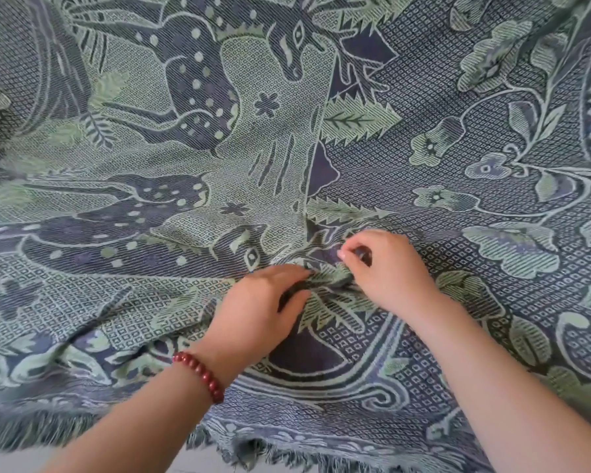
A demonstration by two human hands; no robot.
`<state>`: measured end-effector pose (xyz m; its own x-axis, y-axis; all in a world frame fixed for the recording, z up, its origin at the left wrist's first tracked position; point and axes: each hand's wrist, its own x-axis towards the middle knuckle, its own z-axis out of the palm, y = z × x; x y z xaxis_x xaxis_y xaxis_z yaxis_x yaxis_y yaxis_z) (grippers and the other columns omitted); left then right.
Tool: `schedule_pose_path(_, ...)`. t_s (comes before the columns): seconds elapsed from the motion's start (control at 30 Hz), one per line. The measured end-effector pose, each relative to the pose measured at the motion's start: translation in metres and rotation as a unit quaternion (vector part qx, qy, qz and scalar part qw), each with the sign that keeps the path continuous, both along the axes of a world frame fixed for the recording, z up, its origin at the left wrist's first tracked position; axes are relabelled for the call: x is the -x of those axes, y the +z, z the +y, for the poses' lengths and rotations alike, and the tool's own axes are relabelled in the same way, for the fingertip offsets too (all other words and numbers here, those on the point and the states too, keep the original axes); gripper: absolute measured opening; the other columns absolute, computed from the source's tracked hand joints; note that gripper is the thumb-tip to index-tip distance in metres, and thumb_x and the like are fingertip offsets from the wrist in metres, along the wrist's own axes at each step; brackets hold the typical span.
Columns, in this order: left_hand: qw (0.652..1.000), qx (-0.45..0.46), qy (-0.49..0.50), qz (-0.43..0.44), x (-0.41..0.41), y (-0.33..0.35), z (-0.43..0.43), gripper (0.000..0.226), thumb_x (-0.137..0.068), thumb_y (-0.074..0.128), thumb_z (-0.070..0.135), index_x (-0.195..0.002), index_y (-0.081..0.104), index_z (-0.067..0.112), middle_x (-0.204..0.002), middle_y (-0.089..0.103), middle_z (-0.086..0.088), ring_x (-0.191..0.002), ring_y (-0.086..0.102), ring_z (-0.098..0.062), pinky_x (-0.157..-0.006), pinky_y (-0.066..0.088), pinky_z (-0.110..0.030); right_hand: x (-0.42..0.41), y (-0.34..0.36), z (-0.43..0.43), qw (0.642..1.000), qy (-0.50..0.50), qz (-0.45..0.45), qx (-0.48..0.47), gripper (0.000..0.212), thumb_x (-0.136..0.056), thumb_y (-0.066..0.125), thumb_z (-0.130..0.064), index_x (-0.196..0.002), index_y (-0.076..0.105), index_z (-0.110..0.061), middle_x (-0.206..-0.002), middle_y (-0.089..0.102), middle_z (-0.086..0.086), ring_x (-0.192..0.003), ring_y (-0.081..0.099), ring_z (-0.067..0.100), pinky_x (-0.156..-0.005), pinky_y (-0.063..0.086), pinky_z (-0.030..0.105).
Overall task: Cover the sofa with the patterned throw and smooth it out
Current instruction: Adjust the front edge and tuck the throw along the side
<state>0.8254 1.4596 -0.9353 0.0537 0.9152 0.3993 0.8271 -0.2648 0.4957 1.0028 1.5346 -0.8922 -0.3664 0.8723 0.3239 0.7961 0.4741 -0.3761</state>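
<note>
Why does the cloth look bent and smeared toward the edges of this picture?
Head view: the wide-angle lens bows the patterned throw toward the corners; the fringe at lower left is soft and smeared; the weave around the left hand and right hand is sharp; the light is even, with no glare.

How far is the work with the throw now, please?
Done: the throw is spread across the whole view, its fringe hanging at the near edge. In hand: left hand and right hand pinch a bunched fold in the middle. Left: flatten that fold and smooth outward.
</note>
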Motion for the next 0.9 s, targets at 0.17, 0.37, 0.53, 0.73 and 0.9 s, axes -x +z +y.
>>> schedule_pose_path(0.17,0.997,-0.037,-0.065,0.019,-0.029,0.003,-0.001,0.033,-0.084,0.058,0.046,-0.107,0.069,0.026,-0.118,0.063,0.013,-0.096,0.063,-0.004,-0.081,0.054,-0.022,-0.027,-0.001,0.001,0.998,-0.056,-0.034,-0.008,0.012,-0.087,0.06,-0.026,-0.092,0.064,-0.016,-0.093,0.064,-0.001,-0.087,0.059,0.016,-0.077,0.047,0.029)
schedule_pose_path(0.37,0.995,-0.023,-0.083,0.044,-0.046,-0.006,0.005,0.037,-0.081,0.066,0.047,-0.112,0.069,0.026,-0.119,0.064,0.013,-0.104,0.062,-0.004,-0.091,0.046,-0.018,-0.049,0.0,-0.003,0.996,-0.053,-0.068,0.026,0.019,-0.086,0.062,-0.027,-0.1,0.067,-0.015,-0.099,0.067,-0.001,-0.091,0.061,0.014,-0.084,0.049,0.029)
schedule_pose_path(0.53,0.998,-0.01,-0.061,0.019,-0.052,-0.017,0.007,0.039,-0.077,0.07,0.047,-0.111,0.07,0.028,-0.12,0.062,0.015,-0.092,0.063,-0.004,-0.083,0.05,-0.019,-0.058,-0.006,-0.003,0.992,-0.075,-0.095,0.037,0.033,-0.089,0.059,-0.039,-0.111,0.065,-0.015,-0.114,0.06,-0.001,-0.103,0.056,0.016,-0.09,0.042,0.026)
schedule_pose_path(0.73,0.997,-0.042,-0.055,-0.016,-0.059,-0.02,0.009,0.017,-0.076,0.075,0.03,-0.092,0.076,0.027,-0.108,0.068,0.011,-0.086,0.065,-0.004,-0.075,0.055,-0.022,-0.07,-0.017,0.002,0.985,-0.123,-0.108,0.056,0.027,-0.089,0.062,-0.032,-0.092,0.073,-0.008,-0.113,0.06,0.002,-0.099,0.059,0.018,-0.086,0.045,0.025)
schedule_pose_path(0.9,0.993,-0.082,-0.085,0.011,-0.076,-0.021,0.006,0.016,-0.075,0.076,0.021,-0.091,0.076,0.022,-0.102,0.072,0.006,-0.104,0.065,-0.015,-0.089,0.051,-0.027,-0.075,-0.014,0.005,0.982,-0.147,-0.095,0.066,0.019,-0.091,0.061,-0.025,-0.085,0.071,-0.011,-0.101,0.062,0.002,-0.085,0.06,0.018,-0.072,0.044,0.023)
